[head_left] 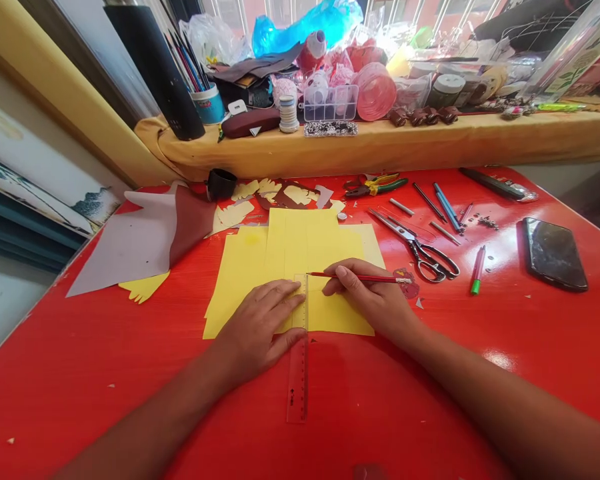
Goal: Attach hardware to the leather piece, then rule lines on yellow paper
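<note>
Yellow paper sheets (300,250) lie on the red table (130,373). A clear ruler (299,363) stands lengthwise across the sheet's near edge. My left hand (260,327) lies flat with fingers stretched out, pressing the ruler and paper down. My right hand (367,297) pinches a red pencil (365,278), its tip touching the paper beside the ruler's far end.
Scissors (420,250), pliers (375,187), pens (447,207), a green-tipped marker (477,270) and a black phone (553,253) lie to the right. Maroon and grey sheets (145,240) sit at left with paper scraps. A cluttered shelf (380,143) runs along the back.
</note>
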A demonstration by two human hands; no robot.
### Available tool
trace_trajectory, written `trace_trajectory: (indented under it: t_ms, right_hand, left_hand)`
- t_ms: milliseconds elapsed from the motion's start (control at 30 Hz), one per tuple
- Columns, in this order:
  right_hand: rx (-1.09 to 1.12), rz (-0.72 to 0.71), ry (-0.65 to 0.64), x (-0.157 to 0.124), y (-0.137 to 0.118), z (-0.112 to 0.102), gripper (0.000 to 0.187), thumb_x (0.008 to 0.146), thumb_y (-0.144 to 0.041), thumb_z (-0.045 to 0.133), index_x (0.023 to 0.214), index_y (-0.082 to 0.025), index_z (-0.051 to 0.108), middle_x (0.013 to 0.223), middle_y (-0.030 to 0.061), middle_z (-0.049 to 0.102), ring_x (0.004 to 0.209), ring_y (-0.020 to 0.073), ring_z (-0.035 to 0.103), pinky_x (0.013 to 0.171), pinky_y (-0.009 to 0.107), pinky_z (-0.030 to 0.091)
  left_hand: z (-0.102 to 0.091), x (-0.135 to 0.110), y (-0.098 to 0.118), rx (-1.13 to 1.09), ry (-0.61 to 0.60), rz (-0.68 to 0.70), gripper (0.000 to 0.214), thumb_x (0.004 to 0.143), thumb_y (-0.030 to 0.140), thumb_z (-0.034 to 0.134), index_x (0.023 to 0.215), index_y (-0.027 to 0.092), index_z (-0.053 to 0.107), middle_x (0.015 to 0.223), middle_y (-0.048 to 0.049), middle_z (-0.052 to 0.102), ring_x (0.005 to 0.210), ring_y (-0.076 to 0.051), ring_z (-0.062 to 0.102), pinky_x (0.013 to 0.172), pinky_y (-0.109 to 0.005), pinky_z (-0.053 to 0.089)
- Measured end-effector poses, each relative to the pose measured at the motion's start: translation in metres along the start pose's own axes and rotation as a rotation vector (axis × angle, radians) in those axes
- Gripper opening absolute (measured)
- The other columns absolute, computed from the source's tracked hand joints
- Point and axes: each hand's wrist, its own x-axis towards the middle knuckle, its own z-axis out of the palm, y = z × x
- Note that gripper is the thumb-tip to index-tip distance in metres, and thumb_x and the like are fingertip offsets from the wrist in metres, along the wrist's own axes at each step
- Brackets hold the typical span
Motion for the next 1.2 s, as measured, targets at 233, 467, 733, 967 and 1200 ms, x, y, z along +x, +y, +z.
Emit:
trace_trajectory:
  t_ms: [233,467,733,967,1200]
  right_hand:
    - [0.013,-0.009,-0.001,0.0003,-0.0018,0.0005,0.037,0.103,-0.057,0.062,0.099,-0.022,0.073,0.087,0.0055,0.082,0.085,0.0198,0.075,0.08,0.033,0.059]
    - [-0.001,-0.007,-0.011,0.0002,0.0002,-0.0009,0.041,0.105,-0.059,0.056,0.097,-0.022,0.074,0.084,0.0051,0.08,0.082,0.0199,0.074,0.078,0.033,0.059]
    - [-0.051,0.002,0.009,0.0007,0.0012,-0.0007,0.041,0.106,-0.058,0.055,0.096,-0.022,0.073,0.083,0.0044,0.079,0.079,0.0197,0.071,0.075,0.033,0.055]
    - [-0.044,-0.015,0.003,0.0007,-0.0008,-0.0006,0.04,0.106,-0.057,0.056,0.096,-0.023,0.073,0.082,0.004,0.079,0.08,0.0201,0.071,0.076,0.033,0.056]
    - [-0.067,-0.02,0.008,0.001,0.0001,-0.0006,0.042,0.106,-0.06,0.055,0.095,-0.023,0.074,0.08,0.0037,0.078,0.079,0.0206,0.071,0.076,0.034,0.055]
  left_hand:
    - [0.0036,0.0019,-0.0006,0.012,0.03,0.021,0.044,0.108,0.046,0.056,0.14,0.017,0.065,0.146,-0.0159,0.065,0.136,-0.032,0.059,0.113,-0.053,0.051]
    - [0.0045,0.0015,-0.0008,0.017,0.025,0.013,0.045,0.108,0.049,0.055,0.142,0.02,0.063,0.147,-0.015,0.064,0.136,-0.032,0.059,0.113,-0.053,0.051]
    - [0.0032,0.0021,0.0013,0.014,0.023,0.005,0.043,0.107,0.043,0.057,0.143,0.021,0.063,0.147,-0.0144,0.065,0.137,-0.032,0.059,0.114,-0.053,0.051]
    - [0.0052,0.0008,-0.0002,0.03,0.019,0.012,0.044,0.108,0.045,0.056,0.143,0.018,0.062,0.149,-0.0145,0.063,0.138,-0.032,0.057,0.115,-0.052,0.05]
    - [0.0047,0.0012,-0.0008,0.021,0.013,0.014,0.044,0.109,0.045,0.055,0.143,0.019,0.062,0.148,-0.0147,0.064,0.137,-0.032,0.058,0.115,-0.053,0.05]
